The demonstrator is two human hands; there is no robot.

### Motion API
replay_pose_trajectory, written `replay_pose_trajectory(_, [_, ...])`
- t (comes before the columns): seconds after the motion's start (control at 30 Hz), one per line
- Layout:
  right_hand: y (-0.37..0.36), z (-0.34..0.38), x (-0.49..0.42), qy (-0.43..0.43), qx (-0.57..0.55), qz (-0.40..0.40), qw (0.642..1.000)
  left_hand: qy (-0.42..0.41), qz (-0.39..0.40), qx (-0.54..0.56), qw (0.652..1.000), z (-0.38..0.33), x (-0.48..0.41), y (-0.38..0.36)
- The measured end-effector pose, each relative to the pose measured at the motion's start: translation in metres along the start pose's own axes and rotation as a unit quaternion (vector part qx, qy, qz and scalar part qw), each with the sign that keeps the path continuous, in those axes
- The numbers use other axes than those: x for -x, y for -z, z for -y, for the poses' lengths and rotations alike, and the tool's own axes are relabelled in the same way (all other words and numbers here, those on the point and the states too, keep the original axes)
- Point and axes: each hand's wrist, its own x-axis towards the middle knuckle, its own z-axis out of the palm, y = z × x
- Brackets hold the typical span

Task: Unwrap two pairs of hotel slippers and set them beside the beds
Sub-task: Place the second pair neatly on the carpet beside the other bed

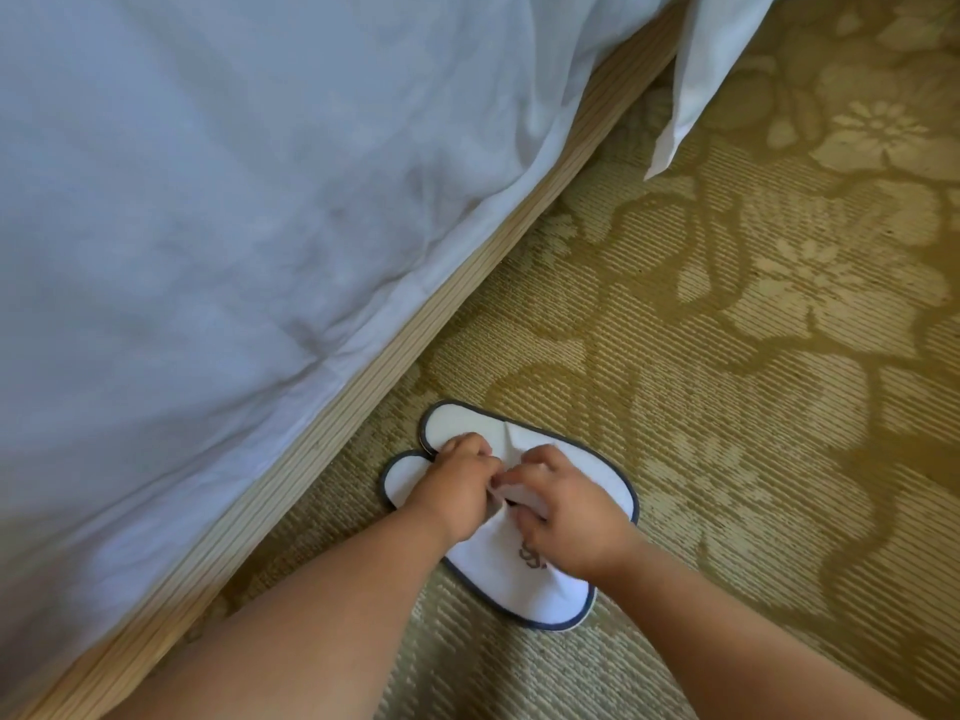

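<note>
Two white hotel slippers with dark blue trim lie on the patterned carpet close to the bed. The right slipper [545,589] points toward me and shows a small dark logo on its upper. The left slipper [408,483] lies partly under it, nearer the bed. My left hand [460,488] and my right hand [563,517] both pinch the white fabric at the opening of the right slipper's upper. Most of the slippers' middle is hidden by my hands.
A bed with a white sheet [234,200] and a pale wooden base [363,387] runs diagonally along the left. The corner of a white pillow or cover [701,85] hangs at the top right. Green-gold floral carpet [753,381] fills the right side.
</note>
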Motion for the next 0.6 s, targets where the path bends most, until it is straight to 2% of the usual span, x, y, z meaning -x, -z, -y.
replay_pose_trajectory(0.07, [0.013, -0.006, 0.002, -0.051, -0.043, -0.135, 0.989, 0.013, 0.038, 0.000, 0.999, -0.003, -0.002, 0.010])
replay_pose_trajectory(0.13, [0.028, -0.014, 0.006, -0.147, -0.090, -0.240, 0.955, 0.034, 0.118, 0.019, 0.992, -0.008, -0.005, 0.029])
replay_pose_trajectory(0.23, [0.054, -0.026, 0.014, -0.304, -0.207, -0.297, 0.882, 0.081, 0.192, 0.056, 0.976, -0.018, -0.020, 0.076])
replay_pose_trajectory(0.3, [0.068, -0.030, 0.017, -0.380, -0.282, -0.296, 0.830, 0.116, 0.163, 0.092, 0.975, -0.024, -0.033, 0.110])
replay_pose_trajectory(0.37, [0.075, -0.031, 0.018, -0.441, -0.316, -0.265, 0.797, 0.189, 0.114, 0.196, 0.955, -0.024, -0.042, 0.136])
replay_pose_trajectory(0.43, [0.076, -0.029, 0.019, -0.478, -0.308, -0.211, 0.795, 0.261, 0.140, 0.313, 0.902, -0.019, -0.046, 0.149])
replay_pose_trajectory(0.5, [0.073, -0.026, 0.020, -0.494, -0.338, -0.180, 0.781, 0.292, 0.181, 0.329, 0.880, -0.017, -0.046, 0.154])
replay_pose_trajectory(0.6, [0.067, -0.027, 0.025, -0.494, -0.397, -0.157, 0.758, 0.334, 0.187, 0.348, 0.856, -0.020, -0.047, 0.153])
